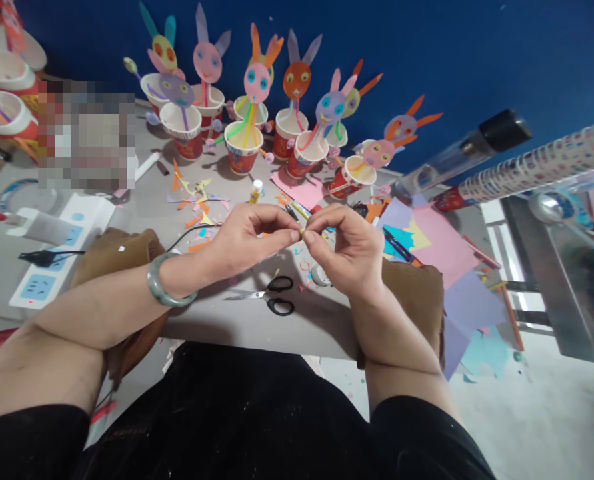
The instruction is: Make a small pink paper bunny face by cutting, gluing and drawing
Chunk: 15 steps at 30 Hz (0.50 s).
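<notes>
Over the middle of the table, my left hand (257, 233) and my right hand (349, 250) meet fingertip to fingertip. Thumb and forefinger of each are closed in a pinch on a tiny yellowish scrap (303, 233), probably paper; most of it is hidden by the fingers. A bracelet circles my left wrist. Below the hands lie black-handled scissors (261, 295), their blades pointing left. A glue stick (255, 192) with a white cap stands beyond my left hand. Pens (299, 209) lie just behind the fingertips, partly covered.
Several paper cups (244, 157) with rabbit-faced paper figures line the blue wall (377, 40). Colored paper sheets (447, 240) spread at right, beside stacked cups (531, 163). Paper scraps (197, 193) litter the table. A power strip (61, 253) sits at left. Brown cushions (411, 300) lie under both forearms.
</notes>
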Available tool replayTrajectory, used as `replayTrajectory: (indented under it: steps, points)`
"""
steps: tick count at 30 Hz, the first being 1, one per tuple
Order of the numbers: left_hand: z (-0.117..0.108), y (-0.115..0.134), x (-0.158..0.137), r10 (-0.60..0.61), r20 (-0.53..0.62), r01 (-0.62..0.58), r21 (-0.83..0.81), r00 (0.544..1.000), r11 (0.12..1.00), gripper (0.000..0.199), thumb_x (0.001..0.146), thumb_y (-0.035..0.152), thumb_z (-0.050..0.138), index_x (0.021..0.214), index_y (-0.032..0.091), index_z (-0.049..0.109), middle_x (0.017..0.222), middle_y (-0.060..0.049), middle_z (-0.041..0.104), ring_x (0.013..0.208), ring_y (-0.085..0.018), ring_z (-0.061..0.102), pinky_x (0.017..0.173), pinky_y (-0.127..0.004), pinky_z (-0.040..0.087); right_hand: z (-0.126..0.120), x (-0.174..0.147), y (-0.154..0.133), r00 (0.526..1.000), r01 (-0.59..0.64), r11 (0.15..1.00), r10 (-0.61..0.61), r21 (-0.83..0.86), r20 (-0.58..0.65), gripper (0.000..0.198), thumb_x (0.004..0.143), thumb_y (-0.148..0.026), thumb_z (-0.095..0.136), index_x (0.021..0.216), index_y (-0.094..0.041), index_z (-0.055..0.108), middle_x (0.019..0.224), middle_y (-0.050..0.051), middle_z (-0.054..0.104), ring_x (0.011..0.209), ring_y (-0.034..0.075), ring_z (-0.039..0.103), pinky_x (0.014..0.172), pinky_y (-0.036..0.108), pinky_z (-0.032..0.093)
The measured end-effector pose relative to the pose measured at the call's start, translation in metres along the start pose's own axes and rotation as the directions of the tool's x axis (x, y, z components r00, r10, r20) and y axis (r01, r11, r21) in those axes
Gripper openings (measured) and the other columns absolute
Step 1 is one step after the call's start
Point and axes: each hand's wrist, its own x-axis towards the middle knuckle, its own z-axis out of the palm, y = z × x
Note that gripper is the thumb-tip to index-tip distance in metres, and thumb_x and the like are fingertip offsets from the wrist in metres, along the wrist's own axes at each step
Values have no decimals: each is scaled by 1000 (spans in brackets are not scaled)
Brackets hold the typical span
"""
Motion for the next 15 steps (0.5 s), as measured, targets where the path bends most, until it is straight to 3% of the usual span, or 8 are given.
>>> replayTrajectory:
  steps: [5,15]
  points:
    - [-1,-4,-1,54,10,-54,23,998,998,7,83,21,72,82,19,78,78,-1,77,71,-12,66,69,-26,53,2,0,-1,999,-20,999,21,33,-24,11,90,-27,70,82,-24,63,76,-1,69,70,15,61,69,34,50]
    - [0,-5,-2,186,-34,-178,165,982,970,13,88,26,72,78,19,75,77,-2,77,71,-13,68,68,-25,54,7,-1,-5,996,-63,996,67,69,-61,12,88,-26,69,80,-24,60,74,-2,65,68,14,60,66,32,51]
